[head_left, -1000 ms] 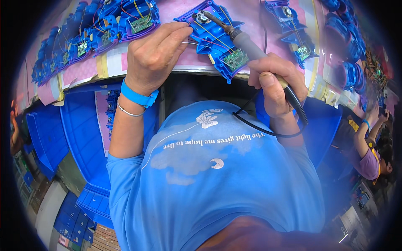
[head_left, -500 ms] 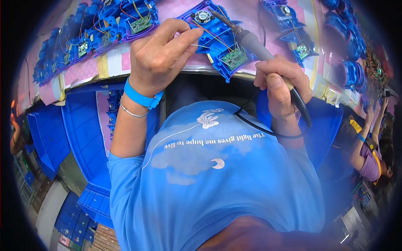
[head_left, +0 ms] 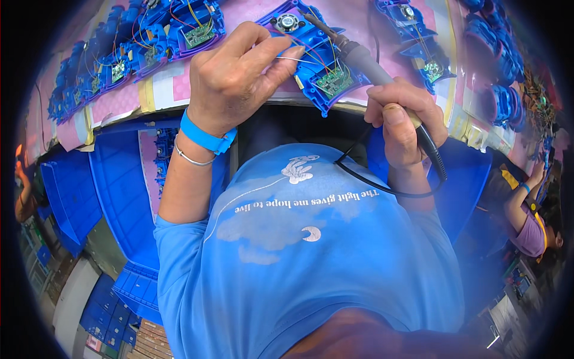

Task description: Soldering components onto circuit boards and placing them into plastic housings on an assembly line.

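In the head view, the left hand (head_left: 230, 81) has its fingers (head_left: 281, 57) pinched shut on a thin pale wire (head_left: 308, 60), holding it just over the open blue plastic housing (head_left: 311, 57) that lies at the near edge of the pink-covered desk (head_left: 119, 102). The right hand (head_left: 402, 116) is wrapped closed around the handle of a soldering iron (head_left: 359, 57), whose tip slants up and left across the same housing, toward the small round speaker (head_left: 287, 23) at the housing's far end. A green circuit board (head_left: 333, 81) sits in the housing's near end, just right of the pinched wire, with red and yellow leads running over it. As a judgement, this unit is mid-soldering: board and speaker are seated, but the wire is not yet fixed, and the housing is open. Left of the housing stands a row of similar blue units (head_left: 149, 48) with boards exposed; right of it lie more (head_left: 424, 42); whether those are finished cannot be told. A blue bin (head_left: 119, 191) sits below the housing, under the desk edge
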`<state>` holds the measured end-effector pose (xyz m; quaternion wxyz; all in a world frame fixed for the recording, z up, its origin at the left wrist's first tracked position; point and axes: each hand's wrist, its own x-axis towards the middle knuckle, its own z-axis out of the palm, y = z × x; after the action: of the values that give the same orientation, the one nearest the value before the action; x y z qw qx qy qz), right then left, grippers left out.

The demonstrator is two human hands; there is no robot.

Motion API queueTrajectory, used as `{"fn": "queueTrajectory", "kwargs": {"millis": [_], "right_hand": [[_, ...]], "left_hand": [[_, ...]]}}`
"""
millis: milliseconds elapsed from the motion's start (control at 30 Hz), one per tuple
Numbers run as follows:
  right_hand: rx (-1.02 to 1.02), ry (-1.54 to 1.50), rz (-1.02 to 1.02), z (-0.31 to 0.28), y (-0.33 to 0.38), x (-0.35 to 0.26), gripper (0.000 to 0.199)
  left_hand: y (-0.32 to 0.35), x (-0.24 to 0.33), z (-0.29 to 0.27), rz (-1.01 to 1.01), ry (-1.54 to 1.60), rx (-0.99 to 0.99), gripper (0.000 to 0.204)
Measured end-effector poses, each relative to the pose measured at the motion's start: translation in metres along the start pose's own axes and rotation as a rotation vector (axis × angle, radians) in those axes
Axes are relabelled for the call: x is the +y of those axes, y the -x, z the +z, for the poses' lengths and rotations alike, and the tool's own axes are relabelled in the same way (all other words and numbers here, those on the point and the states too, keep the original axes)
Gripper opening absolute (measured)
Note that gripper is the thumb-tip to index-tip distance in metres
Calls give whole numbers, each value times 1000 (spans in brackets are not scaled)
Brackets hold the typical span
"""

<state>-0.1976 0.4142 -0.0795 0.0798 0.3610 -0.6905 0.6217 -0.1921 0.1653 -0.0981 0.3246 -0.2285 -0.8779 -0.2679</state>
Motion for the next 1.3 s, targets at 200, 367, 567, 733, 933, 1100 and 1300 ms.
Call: {"fn": "queueTrajectory", "kwargs": {"millis": [200, 367, 567, 733, 933, 1100, 1300], "right_hand": [[5, -5, 13, -1, 2, 1, 29], [23, -10, 7, 0, 1, 2, 28], [76, -30, 54, -2, 1, 0, 17], [63, -22, 27, -3, 1, 1, 17], [19, 6, 21, -2, 1, -1, 28], [68, -37, 50, -4, 0, -3, 17], [-10, -15, 64, -3, -1, -2, 17]], "left_hand": [[4, -3, -1, -18, -23, -13, 13], [0, 2, -2, -17, 34, 96, 15], [0, 3, 0, -35, 48, -29, 16], [5, -3, 2, -63, -24, -35, 17], [1, -8, 6, 65, -42, 104, 14], [3, -9, 5, 138, -155, -15, 26], [8, -14, 4, 132, -85, -33, 27]]}}
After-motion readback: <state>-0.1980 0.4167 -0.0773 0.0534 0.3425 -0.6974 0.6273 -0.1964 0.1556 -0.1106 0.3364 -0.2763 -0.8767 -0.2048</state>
